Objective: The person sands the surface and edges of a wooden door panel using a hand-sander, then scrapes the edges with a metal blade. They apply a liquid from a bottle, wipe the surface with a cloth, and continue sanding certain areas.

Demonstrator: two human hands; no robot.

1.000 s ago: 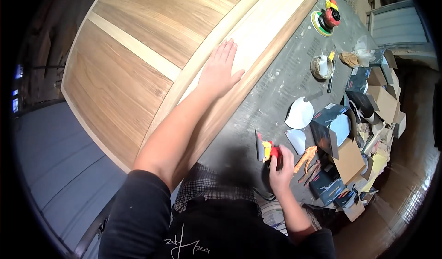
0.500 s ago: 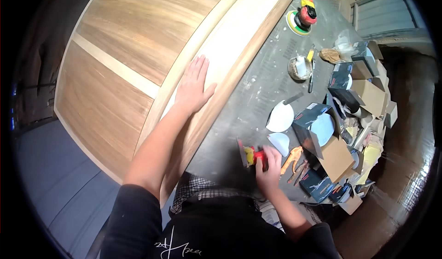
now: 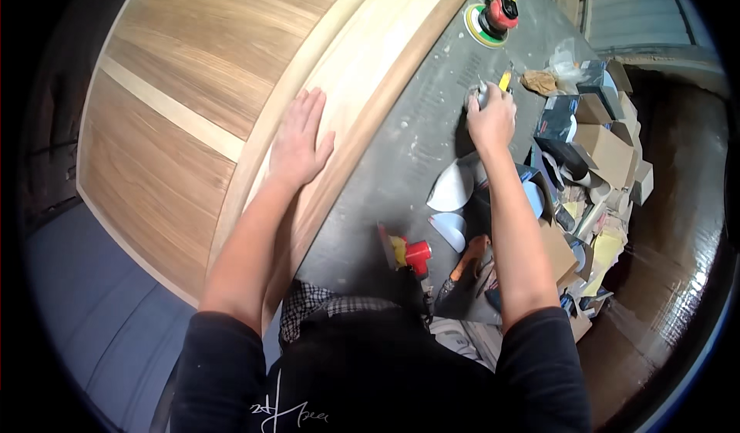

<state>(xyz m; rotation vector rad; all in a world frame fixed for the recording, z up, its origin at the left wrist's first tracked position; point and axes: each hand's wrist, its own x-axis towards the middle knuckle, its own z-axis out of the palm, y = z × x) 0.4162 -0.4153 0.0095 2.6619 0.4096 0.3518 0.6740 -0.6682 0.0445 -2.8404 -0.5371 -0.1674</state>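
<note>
My left hand [image 3: 297, 144] lies flat, fingers stretched, on the pale wooden frame [image 3: 370, 44] of a large panelled wooden piece [image 3: 169, 102]. Out to the right, my right hand [image 3: 492, 121] is closed round a small white bottle [image 3: 482, 92], its narrow tip pointing up between the fingers. The round container that held the bottle is hidden under this hand. Just beyond the fingers lies a yellow-handled tool [image 3: 506, 79]. Close to my body, a small red and yellow sander [image 3: 417, 256] rests on the grey worktop [image 3: 358, 236], untouched.
A larger red disc sander [image 3: 502, 13] stands at the worktop's far end. White sanding discs [image 3: 450, 189] lie beside my right forearm, near an orange-handled tool [image 3: 465, 263]. Open cartons [image 3: 605, 152] and scraps crowd the right edge, with a crumpled brown lump [image 3: 539, 82] behind.
My right hand has let go of the small red sander and reached far forward to close on the white bottle. My left hand stays flat on the wood; the view has shifted slightly.
</note>
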